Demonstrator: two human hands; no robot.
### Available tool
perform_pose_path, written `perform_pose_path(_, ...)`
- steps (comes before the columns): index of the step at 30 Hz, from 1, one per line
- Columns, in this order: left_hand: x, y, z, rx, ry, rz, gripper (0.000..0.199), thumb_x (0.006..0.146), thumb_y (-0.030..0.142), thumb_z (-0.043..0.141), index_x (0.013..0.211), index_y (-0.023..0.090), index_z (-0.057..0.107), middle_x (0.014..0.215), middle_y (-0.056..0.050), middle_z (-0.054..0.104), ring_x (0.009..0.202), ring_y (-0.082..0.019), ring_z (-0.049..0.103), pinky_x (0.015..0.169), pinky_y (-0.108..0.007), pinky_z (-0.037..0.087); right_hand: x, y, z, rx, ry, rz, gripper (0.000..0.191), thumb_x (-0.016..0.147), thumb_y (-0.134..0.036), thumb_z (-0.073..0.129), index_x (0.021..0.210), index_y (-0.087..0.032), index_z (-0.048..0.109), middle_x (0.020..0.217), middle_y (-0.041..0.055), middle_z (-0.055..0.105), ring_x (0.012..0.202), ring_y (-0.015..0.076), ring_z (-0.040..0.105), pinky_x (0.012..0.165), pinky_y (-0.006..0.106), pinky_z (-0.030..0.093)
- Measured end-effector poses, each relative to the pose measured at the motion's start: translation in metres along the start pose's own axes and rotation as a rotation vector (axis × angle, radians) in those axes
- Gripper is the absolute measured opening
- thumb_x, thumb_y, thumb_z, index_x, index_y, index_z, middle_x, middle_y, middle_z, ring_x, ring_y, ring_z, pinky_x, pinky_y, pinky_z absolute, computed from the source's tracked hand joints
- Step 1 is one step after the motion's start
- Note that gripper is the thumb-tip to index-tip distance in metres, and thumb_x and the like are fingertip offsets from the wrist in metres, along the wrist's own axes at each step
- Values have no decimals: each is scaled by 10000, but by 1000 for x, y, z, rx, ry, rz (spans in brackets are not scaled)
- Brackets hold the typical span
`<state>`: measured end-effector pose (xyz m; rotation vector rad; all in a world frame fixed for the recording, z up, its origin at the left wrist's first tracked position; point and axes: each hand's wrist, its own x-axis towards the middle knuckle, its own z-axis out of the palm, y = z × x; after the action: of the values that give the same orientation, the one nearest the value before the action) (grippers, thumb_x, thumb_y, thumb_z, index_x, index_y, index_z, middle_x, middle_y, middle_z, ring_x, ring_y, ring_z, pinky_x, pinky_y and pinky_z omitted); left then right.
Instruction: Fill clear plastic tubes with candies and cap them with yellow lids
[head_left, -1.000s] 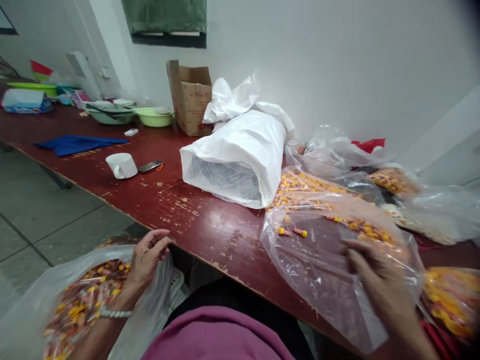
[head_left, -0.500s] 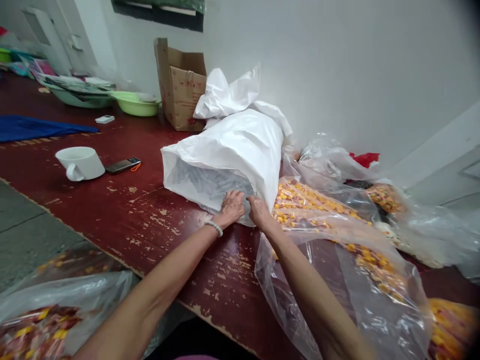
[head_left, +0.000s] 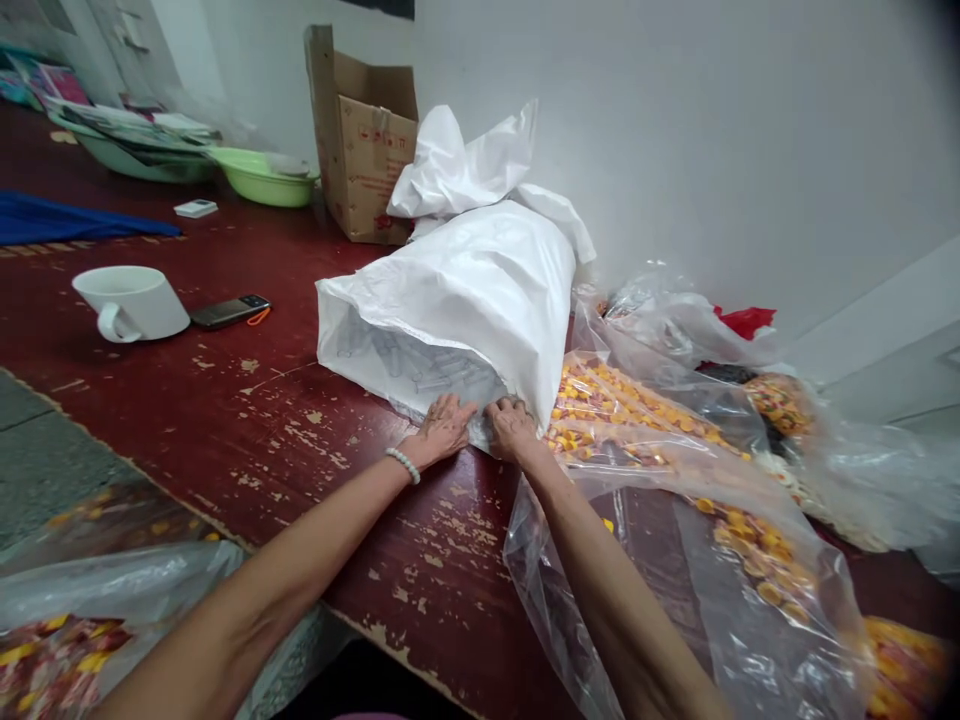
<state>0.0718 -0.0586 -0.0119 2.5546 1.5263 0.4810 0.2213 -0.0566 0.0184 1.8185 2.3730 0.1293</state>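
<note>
A large white sack (head_left: 480, 270) lies on its side on the worn red table (head_left: 360, 540), its mouth facing me. Inside it are many clear tube-like pieces (head_left: 435, 365). My left hand (head_left: 444, 425), with a beaded bracelet at the wrist, is closed on the lower edge of the sack's mouth. Right beside it, my right hand (head_left: 511, 425) grips the same edge near the corner, fingers curled. A clear liner seems to lie along that edge, partly hidden by my fingers.
Clear plastic bags with yellow-capped pieces (head_left: 622, 400) spread to the right. Leftward stand a white mug (head_left: 142, 300), a phone (head_left: 231, 311) and a green basin (head_left: 262, 180). A cardboard box (head_left: 367, 150) stands behind the sack. Another filled bag (head_left: 67, 640) is at lower left.
My left hand has shifted slightly left and down along the sack's lower edge. My right hand's fingers have curled over the edge. The view has tilted a little downward.
</note>
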Motion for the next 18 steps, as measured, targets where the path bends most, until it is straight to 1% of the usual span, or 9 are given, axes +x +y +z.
perform_pose_path(3, -37, -2, -7, 16, 15, 13, 281, 866, 143, 372, 1041, 165, 591, 963, -118, 523, 942, -249, 465, 849, -394, 412, -22, -18, -1, -17, 39, -74, 324, 780, -154, 553, 1100, -206, 544, 1148, 113, 529, 1057, 274, 466, 832, 392, 401)
perform_pose_path(5, -65, -2, -12, 13, 39, 29, 254, 885, 199, 391, 1043, 180, 589, 966, -108, 518, 926, -241, 471, 836, -389, 427, -42, -34, 2, -12, 67, -116, 272, 842, -134, 463, 1093, -199, 544, 1149, 116, 530, 1076, 274, 448, 884, 432, 371)
perform_pose_path(7, -92, -1, -18, 8, 66, 19, 235, 877, 227, 429, 1048, 183, 584, 991, -105, 515, 927, -235, 479, 842, -390, 440, -60, -49, 7, 4, 83, -145, 297, 884, -124, 380, 1131, -192, 531, 1170, 122, 530, 1083, 273, 440, 904, 446, 362)
perform_pose_path(10, -124, 3, -23, 5, 84, -9, 228, 857, 211, 452, 1039, 172, 583, 1091, -123, 506, 1006, -248, 483, 881, -402, 446, -83, -64, 17, 36, 84, -178, 393, 903, -129, 332, 1273, -185, 453, 1274, 125, 496, 1088, 267, 443, 877, 417, 404)
perform_pose_path(12, -137, 7, -22, 3, 80, -2, 237, 851, 213, 461, 1052, 174, 581, 1178, -132, 486, 1075, -266, 470, 919, -423, 435, -93, -66, 24, 79, 90, -191, 472, 892, -119, 333, 1357, -177, 382, 1369, 115, 441, 1136, 271, 426, 886, 407, 422)
perform_pose_path(15, -149, 13, -21, -25, 54, -3, 315, 835, 283, 515, 1130, 179, 553, 1269, -147, 435, 1149, -300, 448, 953, -458, 422, -101, -60, 34, 188, 123, -190, 593, 827, -53, 352, 1411, -156, 329, 1457, 96, 362, 1265, 277, 334, 975, 422, 393)
perform_pose_path(16, -151, 14, -22, -53, 36, -7, 387, 819, 318, 548, 1179, 176, 525, 1296, -156, 406, 1169, -311, 441, 955, -461, 424, -103, -56, 37, 226, 142, -198, 637, 791, -26, 365, 1416, -143, 324, 1471, 101, 341, 1299, 274, 297, 1008, 427, 371)
perform_pose_path(18, -156, 13, -29, -132, -19, -8, 600, 766, 382, 620, 1290, 160, 430, 1349, -179, 332, 1199, -326, 432, 959, -459, 429, -106, -50, 43, 292, 207, -205, 719, 706, 15, 399, 1411, -107, 328, 1485, 128, 302, 1332, 269, 254, 1056, 431, 328)
